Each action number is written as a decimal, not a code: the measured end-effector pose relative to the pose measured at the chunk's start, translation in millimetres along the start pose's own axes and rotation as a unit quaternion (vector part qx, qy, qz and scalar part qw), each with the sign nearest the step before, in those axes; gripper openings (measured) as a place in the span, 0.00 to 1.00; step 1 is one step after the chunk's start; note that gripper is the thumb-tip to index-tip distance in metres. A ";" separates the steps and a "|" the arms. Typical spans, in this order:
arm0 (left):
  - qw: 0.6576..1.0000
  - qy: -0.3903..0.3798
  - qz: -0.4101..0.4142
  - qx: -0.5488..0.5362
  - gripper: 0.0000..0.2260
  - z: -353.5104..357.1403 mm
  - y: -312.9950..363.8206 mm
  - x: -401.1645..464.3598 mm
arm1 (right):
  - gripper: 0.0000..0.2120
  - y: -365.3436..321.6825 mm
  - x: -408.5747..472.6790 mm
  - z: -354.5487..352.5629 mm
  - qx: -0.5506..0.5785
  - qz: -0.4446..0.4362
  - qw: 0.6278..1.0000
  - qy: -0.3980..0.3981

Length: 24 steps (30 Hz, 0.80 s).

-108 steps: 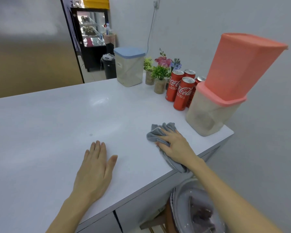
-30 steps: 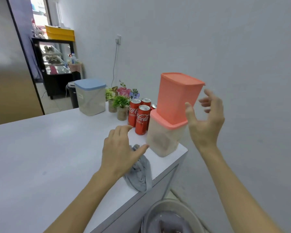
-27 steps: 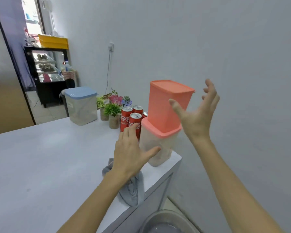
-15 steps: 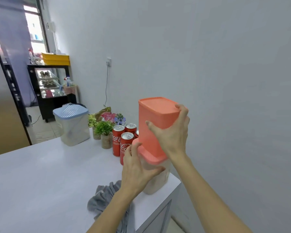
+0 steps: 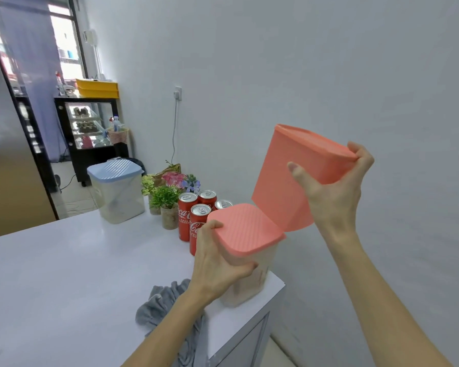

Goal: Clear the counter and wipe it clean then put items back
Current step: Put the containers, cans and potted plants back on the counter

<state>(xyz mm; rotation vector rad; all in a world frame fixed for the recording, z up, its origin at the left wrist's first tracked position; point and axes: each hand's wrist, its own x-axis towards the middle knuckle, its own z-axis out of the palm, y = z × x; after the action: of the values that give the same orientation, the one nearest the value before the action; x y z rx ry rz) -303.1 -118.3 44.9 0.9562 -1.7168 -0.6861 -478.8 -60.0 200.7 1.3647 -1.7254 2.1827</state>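
Observation:
My right hand [image 5: 334,192] grips the tall coral-pink container [image 5: 284,176] near its top and holds it tilted in the air, off the lower one. My left hand [image 5: 215,263] clasps the clear container with the coral lid [image 5: 245,229], which stands at the right corner of the white counter [image 5: 64,274]. A grey cloth [image 5: 162,305] lies crumpled on the counter edge under my left forearm. Several red cola cans [image 5: 186,215] stand just behind the clear container.
Small potted plants and flowers [image 5: 167,197] and a clear bin with a blue lid [image 5: 117,192] stand along the wall behind the cans. The grey wall is close on the right. A black display cabinet [image 5: 90,133] stands in the doorway beyond.
My right hand has let go of the cloth, taken the pink container and lifted it off the lidded one, tilting it right. My left hand has moved from the counter onto the lidded container.

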 end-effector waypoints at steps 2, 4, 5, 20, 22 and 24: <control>1.000 0.012 -0.001 -0.013 0.42 -18.1 7.1 0.0 | 0.45 -13.0 -1.6 4.4 0.018 -0.007 1.000 -0.005; 0.999 0.035 -0.004 -0.016 0.42 -45.0 15.2 -0.5 | 0.45 -32.0 -7.0 17.8 0.050 -0.020 0.998 -0.019; 0.999 0.050 -0.003 -0.012 0.42 -62.2 17.8 -1.3 | 0.45 -43.1 -11.5 29.3 0.068 -0.030 0.997 -0.033; 0.884 0.374 -0.177 0.217 0.43 -453.7 -93.4 -97.9 | 0.59 -219.6 -246.7 354.4 0.258 -0.009 0.903 -0.342; 0.856 0.407 -0.195 0.251 0.44 -509.0 -117.0 -113.5 | 0.57 -238.3 -286.6 397.7 0.265 0.007 0.889 -0.374; 0.832 0.435 -0.200 0.281 0.44 -556.2 -137.9 -123.4 | 0.57 -254.9 -323.9 435.9 0.272 0.020 0.875 -0.400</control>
<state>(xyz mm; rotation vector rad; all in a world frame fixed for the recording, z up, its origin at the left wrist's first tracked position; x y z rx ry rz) 282.2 -87.7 54.7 1.7371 -0.8766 0.0815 111.8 -164.2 184.0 2.6916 -1.2739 2.4082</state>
